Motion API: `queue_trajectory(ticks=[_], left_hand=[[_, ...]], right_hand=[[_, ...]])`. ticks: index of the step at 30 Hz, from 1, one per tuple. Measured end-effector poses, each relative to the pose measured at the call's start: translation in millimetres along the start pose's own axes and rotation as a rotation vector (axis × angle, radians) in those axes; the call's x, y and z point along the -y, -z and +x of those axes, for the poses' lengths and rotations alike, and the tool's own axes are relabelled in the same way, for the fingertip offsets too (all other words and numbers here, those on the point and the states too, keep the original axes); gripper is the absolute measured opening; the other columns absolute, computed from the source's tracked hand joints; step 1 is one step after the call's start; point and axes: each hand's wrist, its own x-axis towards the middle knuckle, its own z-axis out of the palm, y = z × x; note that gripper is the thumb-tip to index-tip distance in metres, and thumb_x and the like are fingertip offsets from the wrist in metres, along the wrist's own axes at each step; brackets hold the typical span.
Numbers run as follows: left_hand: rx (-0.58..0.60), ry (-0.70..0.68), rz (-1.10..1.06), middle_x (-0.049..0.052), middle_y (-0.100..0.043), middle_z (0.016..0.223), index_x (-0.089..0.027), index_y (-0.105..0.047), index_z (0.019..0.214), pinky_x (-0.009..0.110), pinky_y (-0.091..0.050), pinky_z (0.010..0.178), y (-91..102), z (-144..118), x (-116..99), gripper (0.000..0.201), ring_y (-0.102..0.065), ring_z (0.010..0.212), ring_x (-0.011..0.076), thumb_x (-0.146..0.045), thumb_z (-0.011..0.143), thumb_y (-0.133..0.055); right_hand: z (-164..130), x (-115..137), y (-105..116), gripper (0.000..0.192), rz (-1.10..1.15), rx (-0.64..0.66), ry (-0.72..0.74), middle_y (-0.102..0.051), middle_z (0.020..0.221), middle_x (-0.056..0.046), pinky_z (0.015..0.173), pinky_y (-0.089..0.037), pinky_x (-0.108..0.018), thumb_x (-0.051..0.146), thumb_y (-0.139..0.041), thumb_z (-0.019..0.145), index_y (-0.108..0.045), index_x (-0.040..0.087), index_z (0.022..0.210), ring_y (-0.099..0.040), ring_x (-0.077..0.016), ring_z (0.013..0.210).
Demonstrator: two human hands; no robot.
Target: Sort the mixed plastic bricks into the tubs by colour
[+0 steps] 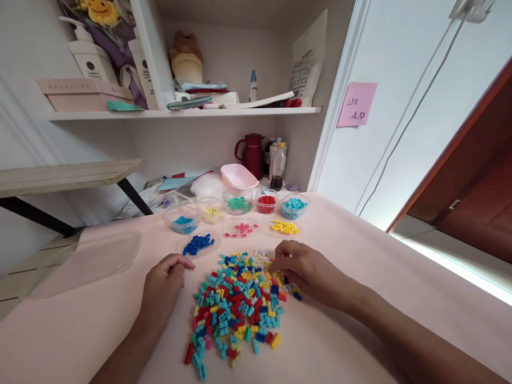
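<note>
A clear plastic lid (86,261) lies at the left of the pale pink tabletop (360,266). My left hand (164,285) rests there with fingers curled together, holding nothing. The pile of mixed small bricks (236,304) sits between my hands; my right hand (304,269) pinches at its top edge. A pink sticky note (357,104) clings to the wall.

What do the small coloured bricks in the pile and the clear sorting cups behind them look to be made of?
Small coloured bricks: likely hard moulded plastic, with uniform saturated colours, crisp blocky edges and a slight sheen. Clear sorting cups: apparently thin transparent plastic; their contents show through the walls and the rims glint. The right hand touches the pile.
</note>
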Motion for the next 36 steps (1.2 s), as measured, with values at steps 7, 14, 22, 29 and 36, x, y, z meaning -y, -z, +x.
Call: queue_trajectory(ticks=[7,14,22,29,36], left_hand=[[0.014,-0.002,0.003,-0.005,-0.044,0.048,-0.019,-0.069,0.080,0.023,-0.032,0.048,1.2,-1.9,-1.4,0.025,-0.043,0.049,0.0143,-0.028,0.072,-0.047],[0.009,0.000,-0.002,-0.005,-0.045,0.048,-0.020,-0.066,0.073,0.022,-0.033,0.049,0.6,0.1,1.2,0.020,-0.045,0.051,0.0145,-0.027,0.071,-0.047],[-0.008,-0.005,0.006,-0.005,-0.044,0.046,-0.021,-0.065,0.069,0.022,-0.031,0.047,-0.3,-2.3,-5.1,0.018,-0.043,0.048,0.0139,-0.026,0.068,-0.047],[-0.005,0.002,-0.003,-0.005,-0.046,0.045,-0.021,-0.065,0.067,0.023,-0.033,0.048,0.9,-1.9,-5.7,0.019,-0.045,0.047,0.0147,-0.027,0.068,-0.047],[0.027,0.020,-0.008,-0.006,-0.043,0.044,-0.021,-0.065,0.069,0.022,-0.031,0.046,-0.9,-0.9,-3.2,0.020,-0.042,0.045,0.0137,-0.026,0.067,-0.046]], right_hand=[[1.7,4.4,-6.0,0.050,0.047,0.022,0.091,-0.057,0.101,-0.006,0.075,-0.043,-0.030,0.002,-0.052,0.075,-0.068,0.034,0.110,-0.056,-0.0179,0.085],[2.9,-2.5,-1.5,0.037,0.084,-0.069,0.012,-0.059,0.098,-0.008,0.075,-0.045,-0.029,0.009,-0.045,0.087,-0.067,0.026,0.110,-0.056,-0.0185,0.088],[1.4,-5.2,-7.8,0.036,0.053,0.014,0.019,-0.060,0.098,-0.006,0.076,-0.044,-0.030,0.007,-0.051,0.083,-0.072,0.031,0.100,-0.057,-0.0176,0.085],[6.2,-4.6,-9.6,0.025,0.031,-0.034,0.001,-0.062,0.091,-0.008,0.077,-0.044,-0.030,0.022,-0.047,0.092,-0.070,0.025,0.103,-0.057,-0.0194,0.085],[8.5,-4.3,-16.2,0.025,-0.105,-0.001,-0.001,-0.062,0.084,-0.007,0.075,-0.041,-0.032,0.029,-0.048,0.093,-0.071,0.026,0.102,-0.055,-0.0198,0.081]])
